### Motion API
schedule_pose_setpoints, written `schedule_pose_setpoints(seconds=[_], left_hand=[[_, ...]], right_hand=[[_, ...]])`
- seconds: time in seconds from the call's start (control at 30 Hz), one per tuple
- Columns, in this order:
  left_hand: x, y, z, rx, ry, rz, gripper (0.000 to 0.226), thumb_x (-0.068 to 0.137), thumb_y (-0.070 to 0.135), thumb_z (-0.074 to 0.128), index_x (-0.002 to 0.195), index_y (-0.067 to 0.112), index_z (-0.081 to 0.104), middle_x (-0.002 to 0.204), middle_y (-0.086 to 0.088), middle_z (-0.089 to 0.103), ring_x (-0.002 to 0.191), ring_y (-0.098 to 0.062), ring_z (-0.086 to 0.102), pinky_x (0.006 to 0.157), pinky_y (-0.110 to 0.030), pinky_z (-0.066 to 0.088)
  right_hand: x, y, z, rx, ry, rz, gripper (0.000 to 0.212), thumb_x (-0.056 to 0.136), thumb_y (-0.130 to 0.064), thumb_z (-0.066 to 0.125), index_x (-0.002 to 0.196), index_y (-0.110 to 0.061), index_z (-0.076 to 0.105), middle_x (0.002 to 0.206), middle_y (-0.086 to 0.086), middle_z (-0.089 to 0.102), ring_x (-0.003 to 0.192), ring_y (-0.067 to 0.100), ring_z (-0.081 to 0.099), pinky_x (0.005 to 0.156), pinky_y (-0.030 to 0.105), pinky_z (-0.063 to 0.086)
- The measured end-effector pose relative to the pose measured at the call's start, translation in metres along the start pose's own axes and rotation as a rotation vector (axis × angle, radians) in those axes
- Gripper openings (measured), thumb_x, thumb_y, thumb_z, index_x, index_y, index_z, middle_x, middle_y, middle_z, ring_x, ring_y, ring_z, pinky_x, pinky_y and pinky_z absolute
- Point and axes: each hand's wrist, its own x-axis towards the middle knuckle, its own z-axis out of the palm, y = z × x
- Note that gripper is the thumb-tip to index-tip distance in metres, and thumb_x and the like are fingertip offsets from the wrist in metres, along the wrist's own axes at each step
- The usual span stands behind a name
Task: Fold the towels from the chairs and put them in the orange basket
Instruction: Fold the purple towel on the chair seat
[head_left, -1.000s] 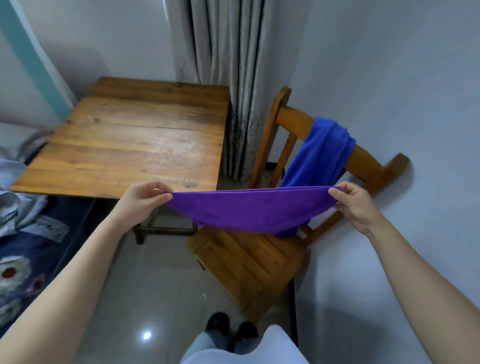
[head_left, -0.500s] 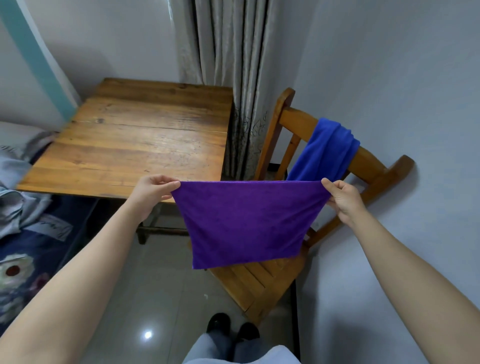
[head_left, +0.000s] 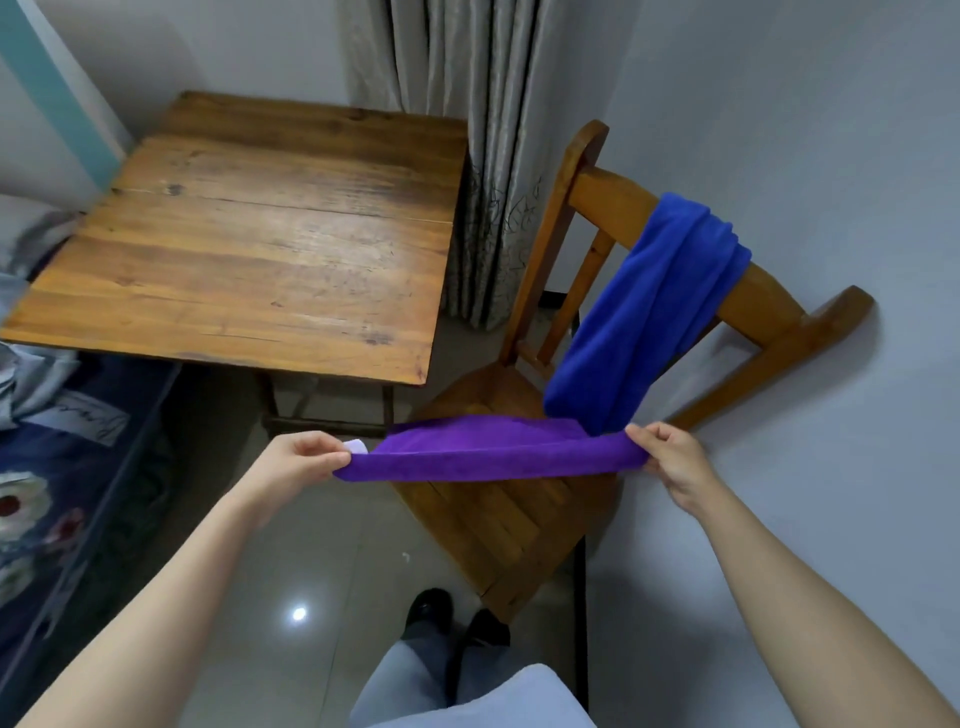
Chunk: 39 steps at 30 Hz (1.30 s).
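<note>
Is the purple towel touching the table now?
Apart. The head view shows a clear gap between the near corner of the table and the left end of the purple towel.

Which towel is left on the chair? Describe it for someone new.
Find the wooden chair against the right-hand wall, beside the wooden table. Draped over its top back rail hangs the blue towel, bunched lengthwise. Unlike the purple towel stretched between left hand and right hand, no hand grips it.
</note>
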Motion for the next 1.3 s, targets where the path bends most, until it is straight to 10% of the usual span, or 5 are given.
schedule_pose_setpoints(seconds=[0.57, 0.97, 1.17, 1.3], left_hand=[[0.052, -0.141, 0.085, 0.115, 0.053, -0.228, 0.020, 0.079, -0.008, 0.065, 0.066, 0.007, 0.064, 0.050, 0.010, 0.062, 0.048, 0.005, 0.056, 0.051, -0.004, 0.040], [0.135, -0.136, 0.114, 0.082, 0.204, -0.180, 0.005, 0.082, 0.002, 0.066, 0.087, 0.002, 0.067, 0.074, -0.003, 0.065, 0.074, -0.019, 0.059, 0.054, -0.005, 0.045], [0.158, -0.153, 0.137, 0.391, 0.176, -0.278, 0.043, 0.087, 0.023, 0.063, 0.126, 0.008, 0.054, 0.126, -0.013, 0.056, 0.116, -0.030, 0.051, 0.096, -0.039, 0.044], [0.146, -0.170, 0.165, 0.824, -0.052, -0.237, 0.053, 0.090, 0.034, 0.054, 0.139, 0.019, 0.039, 0.147, -0.011, 0.034, 0.132, -0.030, 0.031, 0.102, -0.040, 0.034]], right_hand=[[0.048, 0.166, 0.030, -0.208, 0.136, 0.259, 0.021, 0.088, -0.020, 0.061, 0.072, -0.007, 0.056, 0.076, 0.011, 0.058, 0.080, 0.024, 0.057, 0.068, 0.031, 0.044], [0.127, 0.177, 0.054, -0.255, 0.250, 0.196, 0.021, 0.089, -0.027, 0.058, 0.084, -0.007, 0.053, 0.086, 0.013, 0.058, 0.085, 0.031, 0.056, 0.058, 0.028, 0.040], [0.144, 0.191, 0.073, -0.432, 0.273, 0.208, 0.050, 0.092, -0.033, 0.054, 0.133, -0.006, 0.044, 0.132, 0.015, 0.050, 0.120, 0.031, 0.048, 0.095, 0.042, 0.043], [0.131, 0.203, 0.096, -0.791, 0.123, 0.008, 0.042, 0.092, -0.026, 0.054, 0.131, -0.013, 0.049, 0.134, 0.009, 0.047, 0.123, 0.026, 0.043, 0.099, 0.036, 0.040]])
